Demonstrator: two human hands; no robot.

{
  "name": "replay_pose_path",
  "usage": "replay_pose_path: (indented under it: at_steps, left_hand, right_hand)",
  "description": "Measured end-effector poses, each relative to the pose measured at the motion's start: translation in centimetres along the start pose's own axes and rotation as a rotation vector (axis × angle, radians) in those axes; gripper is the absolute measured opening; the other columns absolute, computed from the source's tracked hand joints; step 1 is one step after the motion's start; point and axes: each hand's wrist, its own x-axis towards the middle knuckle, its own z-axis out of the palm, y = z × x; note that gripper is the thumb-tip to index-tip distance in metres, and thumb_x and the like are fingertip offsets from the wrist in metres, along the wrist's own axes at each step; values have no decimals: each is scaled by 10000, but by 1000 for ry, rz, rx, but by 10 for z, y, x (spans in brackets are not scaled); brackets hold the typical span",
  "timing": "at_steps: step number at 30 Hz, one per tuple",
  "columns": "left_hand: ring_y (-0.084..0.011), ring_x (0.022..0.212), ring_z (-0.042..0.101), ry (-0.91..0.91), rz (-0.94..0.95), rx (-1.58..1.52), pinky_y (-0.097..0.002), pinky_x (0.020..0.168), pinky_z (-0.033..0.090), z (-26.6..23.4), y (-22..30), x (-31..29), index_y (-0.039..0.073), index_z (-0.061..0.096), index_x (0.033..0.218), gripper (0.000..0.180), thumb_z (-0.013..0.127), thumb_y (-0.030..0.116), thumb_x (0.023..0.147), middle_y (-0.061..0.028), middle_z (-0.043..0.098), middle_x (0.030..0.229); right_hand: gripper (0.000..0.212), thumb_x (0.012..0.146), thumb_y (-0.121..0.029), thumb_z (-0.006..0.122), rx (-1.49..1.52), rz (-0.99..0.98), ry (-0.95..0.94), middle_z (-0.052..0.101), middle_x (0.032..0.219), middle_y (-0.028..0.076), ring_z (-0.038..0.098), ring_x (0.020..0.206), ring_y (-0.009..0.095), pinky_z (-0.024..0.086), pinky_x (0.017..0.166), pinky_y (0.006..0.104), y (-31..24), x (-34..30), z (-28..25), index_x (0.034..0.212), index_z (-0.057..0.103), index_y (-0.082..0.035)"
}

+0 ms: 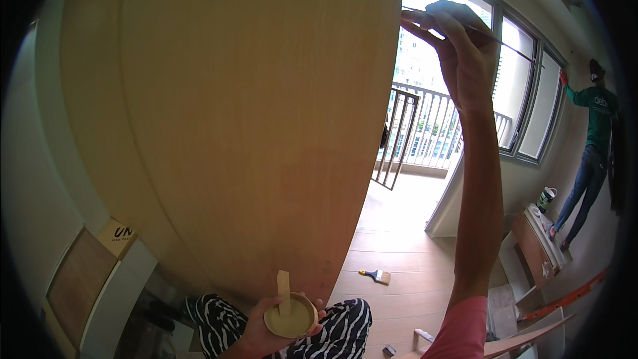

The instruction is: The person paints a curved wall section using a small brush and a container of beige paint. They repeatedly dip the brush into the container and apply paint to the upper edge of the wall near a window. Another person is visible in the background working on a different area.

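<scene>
My left hand is wrapped round a small round tub in front of my lap. Pale beige paste lies in the tub, and a flat wooden stick leans upright in it. A large light-wood panel fills the middle of the view. High at its right edge, my right hand pinches a thin rod-like tool, which looks like a slim brush. One end of the tool points away to the right; the other reaches the panel's edge, where its tip is too small to make out.
A flat paintbrush lies on the pale floor, with a small grey block nearer me. At right, a person in green stands on a low cabinet beside a paint tin. A balcony railing shows beyond the opening.
</scene>
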Motion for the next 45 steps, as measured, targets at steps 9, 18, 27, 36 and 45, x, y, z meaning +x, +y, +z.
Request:
replay_pose_path:
  at_steps: [9,18,27,36,45]
  left_hand:
    - [-435,1232,475,-31,-22,-42,-570,1039,401,-3,0,1,24,628,1147,414,516,328,889,-243,515,1314]
    - [-426,1224,479,-14,-28,-42,-562,1040,401,-1,0,0,22,625,1140,406,523,316,880,-245,515,1306]
    - [-384,1199,527,-78,-5,-83,-535,986,457,-7,-5,-1,19,623,1152,428,535,349,893,-215,567,1247]
    - [-372,1159,575,-101,10,-79,-524,951,495,-15,-6,1,22,630,1162,441,546,366,900,-211,584,1248]
    - [-377,1176,560,-140,-2,-61,-532,954,492,-13,-4,0,13,624,1171,443,545,360,907,-215,573,1260]
  right_hand:
    - [169,920,-20,586,-71,10,-9,710,882,199,720,899,319,591,887,426,-1,-1,-1,1023,639,103]
    - [173,925,-36,583,-204,17,8,709,876,187,721,897,303,586,900,424,-8,0,7,1019,640,97]
    - [161,925,-27,567,-194,14,-14,710,887,197,721,899,303,583,905,425,-8,1,6,994,648,94]
    - [165,937,-46,583,-98,6,-23,710,867,165,720,895,314,589,888,452,-6,4,3,1015,650,82]
    - [182,932,-79,610,-94,14,11,694,903,158,721,870,332,603,852,467,-7,8,7,1039,660,59]
